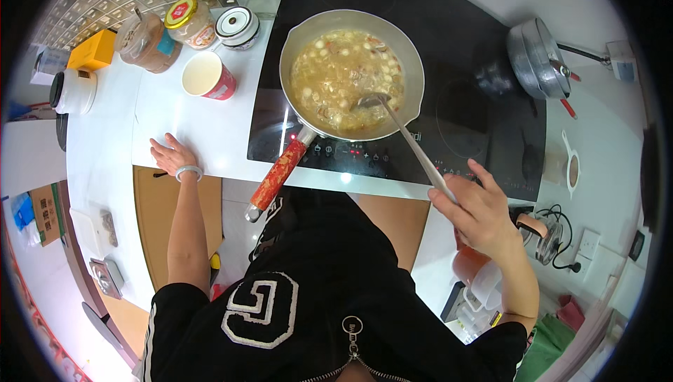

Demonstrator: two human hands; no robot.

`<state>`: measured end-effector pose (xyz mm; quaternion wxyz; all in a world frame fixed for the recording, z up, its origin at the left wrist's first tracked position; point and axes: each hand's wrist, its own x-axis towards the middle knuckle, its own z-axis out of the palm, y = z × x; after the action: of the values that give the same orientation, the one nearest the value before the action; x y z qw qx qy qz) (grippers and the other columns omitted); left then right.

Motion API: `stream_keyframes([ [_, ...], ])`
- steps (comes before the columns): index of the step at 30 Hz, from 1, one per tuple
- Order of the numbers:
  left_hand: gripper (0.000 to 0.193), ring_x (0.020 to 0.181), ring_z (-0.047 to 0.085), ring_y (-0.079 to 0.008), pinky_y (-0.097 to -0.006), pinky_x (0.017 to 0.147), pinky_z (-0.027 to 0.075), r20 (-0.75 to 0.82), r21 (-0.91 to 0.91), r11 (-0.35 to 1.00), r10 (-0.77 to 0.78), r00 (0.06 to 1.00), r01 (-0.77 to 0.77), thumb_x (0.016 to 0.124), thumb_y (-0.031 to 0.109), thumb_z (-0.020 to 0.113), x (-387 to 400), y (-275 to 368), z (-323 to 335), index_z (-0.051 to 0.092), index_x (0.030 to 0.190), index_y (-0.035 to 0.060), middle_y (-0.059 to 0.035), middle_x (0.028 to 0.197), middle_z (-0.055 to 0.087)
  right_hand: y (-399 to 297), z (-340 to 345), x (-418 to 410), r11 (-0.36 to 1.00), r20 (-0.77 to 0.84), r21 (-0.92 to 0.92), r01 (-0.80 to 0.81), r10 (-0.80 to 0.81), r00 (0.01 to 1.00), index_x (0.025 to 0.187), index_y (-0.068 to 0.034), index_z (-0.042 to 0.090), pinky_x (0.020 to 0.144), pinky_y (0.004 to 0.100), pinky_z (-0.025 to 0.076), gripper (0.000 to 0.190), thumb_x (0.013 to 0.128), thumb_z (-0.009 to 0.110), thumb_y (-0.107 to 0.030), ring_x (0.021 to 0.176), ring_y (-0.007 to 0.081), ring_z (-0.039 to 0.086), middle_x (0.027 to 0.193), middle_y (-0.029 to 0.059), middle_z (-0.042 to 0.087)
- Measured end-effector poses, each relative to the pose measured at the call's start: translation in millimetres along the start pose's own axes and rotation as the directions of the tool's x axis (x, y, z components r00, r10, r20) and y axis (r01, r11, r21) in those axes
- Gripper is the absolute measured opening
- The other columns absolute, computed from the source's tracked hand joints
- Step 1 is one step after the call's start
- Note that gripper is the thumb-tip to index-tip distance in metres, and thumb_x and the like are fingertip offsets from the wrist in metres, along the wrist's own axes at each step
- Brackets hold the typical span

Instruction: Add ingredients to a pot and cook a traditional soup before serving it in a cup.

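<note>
A light-coloured saucepan [413, 66] sits on a black glass cooktop [462, 24], its worn red handle [281, 171] pointing toward me over the front edge. Inside is a yellowish soup [342, 71] with small white balls and reddish bits. My right hand [478, 213] grips the long handle of a metal ladle [415, 145]. The ladle's bowl rests partly under the soup near the pan's front right. My left hand [172, 156], with a pale bangle at the wrist, lies on the white counter edge, fingers spread and holding nothing.
Left of the cooktop stand a red paper cup [223, 84], a lidded white jar [236, 27], a gold-lidded jar [189, 23] and a plastic tub of brown powder [147, 48]. A metal pot [536, 61] leans at the right wall. Plastic jugs [473, 269] stand below my right forearm.
</note>
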<state>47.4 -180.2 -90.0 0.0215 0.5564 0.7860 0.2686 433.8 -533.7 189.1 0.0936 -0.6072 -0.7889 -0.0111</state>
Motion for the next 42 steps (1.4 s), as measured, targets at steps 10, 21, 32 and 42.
stream_keyframes([
  [10,0.061,0.128,0.034,-0.0331,-0.0437,0.107,0.026,-0.001,0.003,1.000,-0.020,1.000,0.020,0.096,0.047,0.034,-2.2,-1.2,0.1,0.028,0.142,0.0074,-0.0182,0.141,0.034,17.4,47.0,30.3,0.991,-0.060,-0.102,0.090,-0.097,0.994,0.109,-0.006,0.061,0.099,0.0481,0.039,0.036,0.073,0.058,-0.006,0.090,0.0211,0.063,0.097,0.0126,0.058],
  [21,0.062,0.129,0.032,-0.0332,-0.0441,0.107,0.027,0.025,-0.022,1.000,-0.017,1.000,0.017,0.095,0.049,0.034,-4.1,7.9,-7.8,0.028,0.142,0.0081,-0.0176,0.142,0.033,66.7,53.1,54.0,0.970,-0.007,-0.215,0.115,-0.119,0.993,0.121,-0.006,0.054,0.098,0.0490,0.039,0.050,0.072,0.061,-0.007,0.099,0.0257,0.061,0.107,0.0150,0.058],
  [32,0.061,0.129,0.033,-0.0330,-0.0441,0.107,0.027,0.012,-0.007,1.000,-0.015,1.000,0.015,0.096,0.048,0.032,-0.8,0.5,-1.8,0.029,0.141,0.0075,-0.0181,0.141,0.033,32.4,5.7,10.2,0.997,0.030,-0.072,-0.037,0.039,0.999,0.114,-0.005,0.059,0.096,0.0504,0.040,0.052,0.063,0.068,-0.003,0.089,0.0240,0.063,0.097,0.0114,0.059],
  [42,0.063,0.128,0.034,-0.0347,-0.0449,0.105,0.031,0.032,-0.004,0.999,-0.039,0.999,0.039,0.095,0.051,0.032,-4.1,6.6,-5.3,0.028,0.143,0.0106,-0.0162,0.142,0.033,8.4,-6.0,11.5,0.947,-0.073,0.300,-0.117,0.145,0.987,0.104,-0.006,0.065,0.096,0.0477,0.043,0.036,0.068,0.067,-0.003,0.078,0.0235,0.065,0.091,0.0113,0.065],
])
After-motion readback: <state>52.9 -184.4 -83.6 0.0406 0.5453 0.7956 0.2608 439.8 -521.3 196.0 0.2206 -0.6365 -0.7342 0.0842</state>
